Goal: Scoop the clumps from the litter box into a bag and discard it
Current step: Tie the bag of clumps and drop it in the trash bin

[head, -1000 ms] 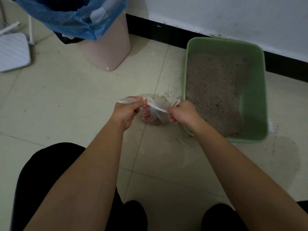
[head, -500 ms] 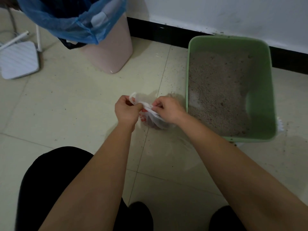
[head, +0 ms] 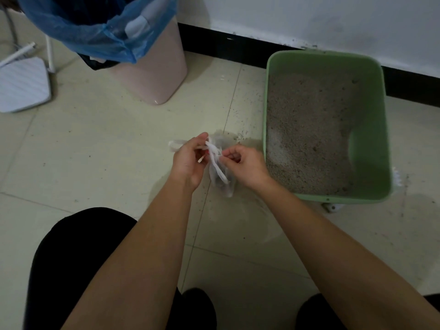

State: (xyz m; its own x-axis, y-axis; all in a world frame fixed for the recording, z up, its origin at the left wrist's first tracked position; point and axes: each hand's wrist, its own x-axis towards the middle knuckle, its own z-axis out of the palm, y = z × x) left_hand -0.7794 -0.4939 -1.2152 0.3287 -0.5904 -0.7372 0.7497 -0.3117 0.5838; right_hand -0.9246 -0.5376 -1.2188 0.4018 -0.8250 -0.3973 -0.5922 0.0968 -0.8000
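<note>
Tying off the bag (head: 222,184) is the step in hand, and the last second shows it moving along. A moment ago the two white handles (head: 215,160) were drawn out taut between hands held apart; then the hands closed in on each other. Now the strips cross in a loose tangle above the bag, with one end trailing down over its clear side. I judge that to be a knot half made, not yet pulled snug.

The left hand (head: 189,163) has its fingers curled round one handle, whose loop pokes out past its knuckles to the left. The right hand (head: 245,164) pinches the other strip between thumb and fingertips, just beside the left hand.

The bag sits directly between and just under the two hands, resting on the tiled floor (head: 119,144) or barely above it — I cannot tell which. It looks small and lightly filled, with something dark and a touch of red showing through.

The green litter box (head: 373,129) stands just to the right, against the wall, its grey litter (head: 309,129) fairly even, so scooping seems finished. The pink bin (head: 152,77) with its blue liner (head: 95,32) waits further off to the upper left — the likely place to drop the bag once the knot holds.
</note>
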